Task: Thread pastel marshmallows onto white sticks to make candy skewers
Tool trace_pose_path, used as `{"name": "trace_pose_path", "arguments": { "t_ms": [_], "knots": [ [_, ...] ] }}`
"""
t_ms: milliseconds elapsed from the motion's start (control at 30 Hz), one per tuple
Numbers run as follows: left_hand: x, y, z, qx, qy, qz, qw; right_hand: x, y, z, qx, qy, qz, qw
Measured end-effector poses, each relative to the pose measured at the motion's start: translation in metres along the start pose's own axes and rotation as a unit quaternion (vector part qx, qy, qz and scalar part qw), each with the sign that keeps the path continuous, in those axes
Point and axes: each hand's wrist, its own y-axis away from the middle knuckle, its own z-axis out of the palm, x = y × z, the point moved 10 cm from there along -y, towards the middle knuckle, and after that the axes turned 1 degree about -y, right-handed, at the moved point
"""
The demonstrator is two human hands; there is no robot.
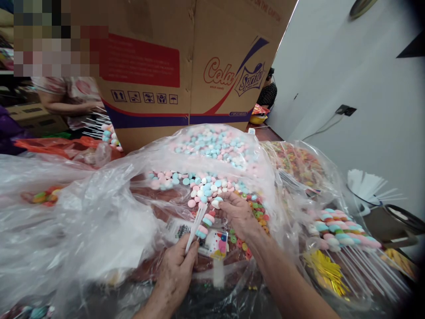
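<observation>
Left hand point(179, 263) fingers grip thin white sticks point(195, 226), pink-and-blue candy skewer point(208, 220); right hand point(237, 215) fingers pinch round white-and-blue candy point(217, 203).

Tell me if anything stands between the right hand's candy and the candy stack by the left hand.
Nothing visible does: the pinched candy in the right hand shows just above the candy stack. White sticks in the left hand run alongside, not between.

Med. light, glare on plastic point(99, 235), R corners dark.
</observation>
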Motion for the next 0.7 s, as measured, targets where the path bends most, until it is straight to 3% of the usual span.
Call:
{"name": "trace_pose_path", "arguments": {
  "t_ms": [333,700],
  "knots": [
    [-0.001,-0.001,0.002,-0.006,0.002,0.004,1.0,0.002,0.006,0.006,-0.012,0.0,-0.017,1.0],
    [0.008,0.004,-0.004,0.059,-0.001,0.01,0.998,-0.004,0.014,0.015,-0.081,0.157,-0.08,0.981]
  ]
}}
